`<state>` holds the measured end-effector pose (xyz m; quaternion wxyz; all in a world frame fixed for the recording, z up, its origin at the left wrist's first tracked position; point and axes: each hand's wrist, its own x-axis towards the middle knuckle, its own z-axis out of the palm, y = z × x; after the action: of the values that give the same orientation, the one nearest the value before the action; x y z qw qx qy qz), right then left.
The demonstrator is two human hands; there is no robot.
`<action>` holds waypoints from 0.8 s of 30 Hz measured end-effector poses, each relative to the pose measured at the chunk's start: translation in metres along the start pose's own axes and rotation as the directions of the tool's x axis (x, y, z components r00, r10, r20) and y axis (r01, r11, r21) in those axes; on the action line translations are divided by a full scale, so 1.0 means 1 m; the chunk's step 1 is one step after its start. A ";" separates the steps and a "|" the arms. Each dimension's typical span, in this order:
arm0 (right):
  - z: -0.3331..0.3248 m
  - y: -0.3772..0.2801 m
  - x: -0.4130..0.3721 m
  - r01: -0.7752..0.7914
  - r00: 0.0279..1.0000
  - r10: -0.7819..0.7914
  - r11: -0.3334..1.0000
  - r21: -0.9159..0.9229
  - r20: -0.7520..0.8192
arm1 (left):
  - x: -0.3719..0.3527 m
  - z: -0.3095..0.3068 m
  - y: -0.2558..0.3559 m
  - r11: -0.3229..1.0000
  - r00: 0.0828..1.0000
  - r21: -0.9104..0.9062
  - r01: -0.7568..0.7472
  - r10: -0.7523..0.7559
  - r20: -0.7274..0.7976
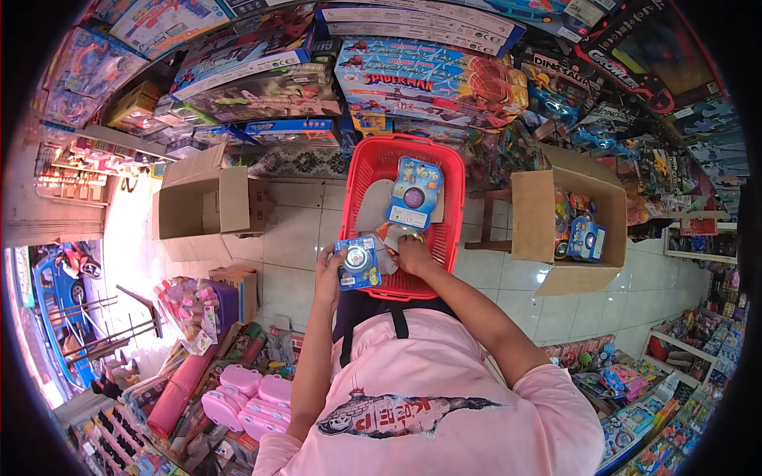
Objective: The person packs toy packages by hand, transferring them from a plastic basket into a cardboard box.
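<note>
My left hand (327, 270) grips the left edge of a blue carded yo-yo pack (359, 262) with a silver disc, over the left side of a red plastic basket (456, 182). My right hand (412, 252) is closed inside the basket, at an orange and silver pack (393, 236); its fingertips are partly hidden. Above that, a blue yo-yo pack (414, 193) with a purple disc lies in the basket.
An open cardboard box (188, 208) stands on the left. Another box (533, 208) on the right holds packs (587, 238). Toy boxes (429, 79) line the front; pink cases (246, 401) lie at lower left.
</note>
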<state>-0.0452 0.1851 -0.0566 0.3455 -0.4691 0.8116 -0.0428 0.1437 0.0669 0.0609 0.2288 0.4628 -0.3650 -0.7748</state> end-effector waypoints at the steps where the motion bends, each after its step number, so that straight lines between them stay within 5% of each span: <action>1: -0.011 0.001 -0.002 0.003 1.000 -0.003 1.000 0.000 0.001 | -0.002 -0.001 -0.002 1.000 1.000 -0.005 -0.007 0.007 -0.014; 3: -0.027 0.008 -0.006 0.009 0.993 -0.027 0.989 0.149 0.119 | -0.008 -0.005 -0.008 1.000 1.000 -0.008 -0.014 0.014 -0.027; 5: -0.016 0.016 -0.004 0.042 0.998 -0.050 0.981 0.191 0.040 | -0.011 -0.008 -0.011 0.998 0.998 -0.023 -0.051 0.050 -0.029; 7: -0.036 0.008 -0.026 0.148 0.964 -0.019 0.868 0.475 -0.265 | -0.018 -0.010 -0.012 0.999 0.999 -0.011 -0.049 0.049 -0.014; 8: -0.055 0.002 -0.041 0.041 0.992 0.045 0.759 0.650 -0.116 | -0.021 -0.011 -0.012 0.999 0.999 -0.002 -0.046 0.046 -0.008; 9: -0.056 0.004 -0.047 0.048 0.990 0.050 0.760 0.648 -0.132 | -0.024 -0.011 -0.011 0.999 0.998 -0.001 -0.055 0.055 0.007; 11: -0.053 0.007 -0.064 0.248 0.943 0.030 0.598 0.762 -0.331 | -0.031 -0.013 -0.011 0.999 0.999 -0.004 -0.045 0.045 0.021; 12: -0.052 0.006 -0.073 0.272 0.946 0.062 0.379 0.885 -0.317 | -0.032 -0.016 -0.014 0.999 0.998 -0.009 -0.046 0.047 0.032; 13: -0.061 0.001 -0.089 0.275 0.944 0.067 0.382 0.883 -0.323 | -0.036 -0.019 -0.014 0.999 0.998 -0.010 -0.047 0.047 0.040; 14: -0.071 -0.003 -0.108 0.210 0.970 0.091 0.150 0.966 -0.225 | -0.039 -0.023 -0.014 1.000 0.996 -0.011 -0.006 0.007 0.087; 15: -0.078 -0.006 -0.123 0.134 0.988 0.090 -0.091 0.987 -0.126 | -0.043 -0.026 -0.014 0.999 0.990 -0.008 0.034 -0.033 0.136; 16: -0.073 -0.002 -0.133 0.126 0.989 0.096 -0.183 0.975 -0.110 | -0.049 -0.027 -0.015 0.999 0.989 -0.007 0.033 -0.031 0.146; 21: -0.046 -0.009 -0.194 0.177 0.983 0.094 -0.285 0.942 -0.156 | -0.084 -0.035 -0.029 0.995 0.965 -0.078 0.056 -0.034 0.261; 24: -0.012 -0.005 -0.226 0.168 0.985 0.104 -0.466 0.869 -0.135 | -0.114 -0.045 -0.049 0.990 0.944 -0.053 0.128 -0.105 0.312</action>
<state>0.0237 0.3578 0.0725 0.5119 0.0336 0.3905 -0.7644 0.2353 0.1605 0.0718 0.1395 0.3480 -0.3398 -0.8625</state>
